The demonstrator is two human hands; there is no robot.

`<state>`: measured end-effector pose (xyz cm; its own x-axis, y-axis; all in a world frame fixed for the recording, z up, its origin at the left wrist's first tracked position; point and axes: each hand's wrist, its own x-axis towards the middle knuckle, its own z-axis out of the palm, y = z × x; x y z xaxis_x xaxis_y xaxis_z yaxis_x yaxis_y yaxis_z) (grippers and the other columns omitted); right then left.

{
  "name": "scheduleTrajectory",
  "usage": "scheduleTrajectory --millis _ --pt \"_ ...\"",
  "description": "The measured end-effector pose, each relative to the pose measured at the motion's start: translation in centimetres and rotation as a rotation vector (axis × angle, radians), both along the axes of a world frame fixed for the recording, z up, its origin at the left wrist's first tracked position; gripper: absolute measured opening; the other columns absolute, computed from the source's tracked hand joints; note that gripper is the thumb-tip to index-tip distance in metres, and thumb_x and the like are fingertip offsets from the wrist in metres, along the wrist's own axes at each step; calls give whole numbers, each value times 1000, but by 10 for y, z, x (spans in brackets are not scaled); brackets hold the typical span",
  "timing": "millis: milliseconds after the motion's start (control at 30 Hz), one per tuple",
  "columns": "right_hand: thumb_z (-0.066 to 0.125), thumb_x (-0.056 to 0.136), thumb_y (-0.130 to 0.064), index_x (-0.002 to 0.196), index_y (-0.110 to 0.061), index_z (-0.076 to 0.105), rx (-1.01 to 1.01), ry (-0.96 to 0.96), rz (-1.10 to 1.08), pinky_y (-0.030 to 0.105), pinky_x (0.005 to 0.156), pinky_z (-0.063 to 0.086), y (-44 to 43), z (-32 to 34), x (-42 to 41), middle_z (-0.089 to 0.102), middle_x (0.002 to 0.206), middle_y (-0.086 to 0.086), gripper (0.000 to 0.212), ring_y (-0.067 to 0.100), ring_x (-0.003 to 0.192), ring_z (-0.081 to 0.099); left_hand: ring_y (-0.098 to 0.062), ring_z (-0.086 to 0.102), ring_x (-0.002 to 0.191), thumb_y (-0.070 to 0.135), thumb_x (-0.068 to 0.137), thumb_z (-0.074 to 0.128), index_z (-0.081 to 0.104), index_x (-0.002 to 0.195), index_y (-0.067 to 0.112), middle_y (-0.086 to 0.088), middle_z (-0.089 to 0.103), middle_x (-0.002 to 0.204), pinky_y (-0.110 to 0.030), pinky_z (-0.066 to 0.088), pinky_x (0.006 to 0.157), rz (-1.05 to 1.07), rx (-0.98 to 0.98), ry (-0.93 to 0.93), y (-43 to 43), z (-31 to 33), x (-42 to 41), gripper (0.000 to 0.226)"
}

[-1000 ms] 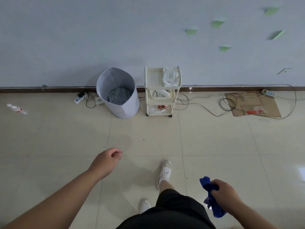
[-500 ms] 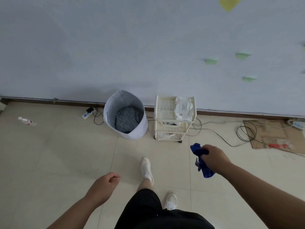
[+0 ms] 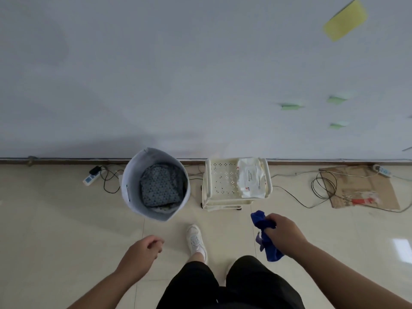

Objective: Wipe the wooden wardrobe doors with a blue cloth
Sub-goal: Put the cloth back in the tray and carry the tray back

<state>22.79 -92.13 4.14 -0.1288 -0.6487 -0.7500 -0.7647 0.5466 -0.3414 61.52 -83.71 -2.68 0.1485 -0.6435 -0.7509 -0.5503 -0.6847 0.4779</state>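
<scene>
My right hand (image 3: pixel 284 235) is closed around a crumpled blue cloth (image 3: pixel 264 236), which hangs from the fist at lower right, just in front of a white cart. My left hand (image 3: pixel 142 250) hangs at lower left with its fingers loosely curled and nothing in it. No wooden wardrobe doors are in view; a pale wall (image 3: pixel 178 74) fills the upper half.
A grey fabric basket (image 3: pixel 131 188) with patterned cloth inside stands by the wall. Beside it is a white plastic cart (image 3: pixel 220 181) with a wipes pack (image 3: pixel 250 177) on top. Cables, a power strip (image 3: pixel 90 178) and cardboard (image 3: pixel 367 186) lie along the baseboard. Sticky notes dot the wall.
I have walked closer to the wall, so basket and cart loom nearer. My right hand with the cloth rose, then dropped slightly. My left hand stays low and empty.
</scene>
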Motion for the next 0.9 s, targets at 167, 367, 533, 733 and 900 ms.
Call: scheduleTrajectory --millis 167,367,533,733,900 --pt "53 87 -16 90 -28 63 91 63 34 20 54 44 -7 -29 10 70 77 -7 15 11 71 66 -16 71 87 27 102 60 71 102 33 4 76 94 -27 51 70 15 9 100 -69 -7 -4 12" --pt "51 90 -8 95 -20 61 104 -14 -63 16 42 45 -60 -76 32 71 64 -4 17 4 51 68 -8 71 87 32 101 58 68 103 41 10 75 95 -29 54 75 -89 65 80 -93 -35 -12 13" --pt "50 92 -7 95 -29 60 -41 -43 -104 15 37 42 -127 -127 62 64 52 -11 24 -8 45 62 -1 71 76 27 101 58 72 92 48 20 75 91 -25 53 72 -23 82 78 -77 -59 -21 27" --pt "58 94 -21 131 -19 57 -169 16 30 40 84 55 -184 -206 98 58 123 5 37 25 100 63 -1 70 75 23 101 60 69 96 56 17 77 92 -26 54 75 36 172 73 -51 -92 -33 34" --pt "55 94 -25 135 -22 47 23 117 386 44 87 51 -177 -253 99 47 129 9 42 33 112 53 0 70 78 24 101 58 68 99 56 19 76 93 -24 55 77 45 222 76 -43 -105 -41 33"
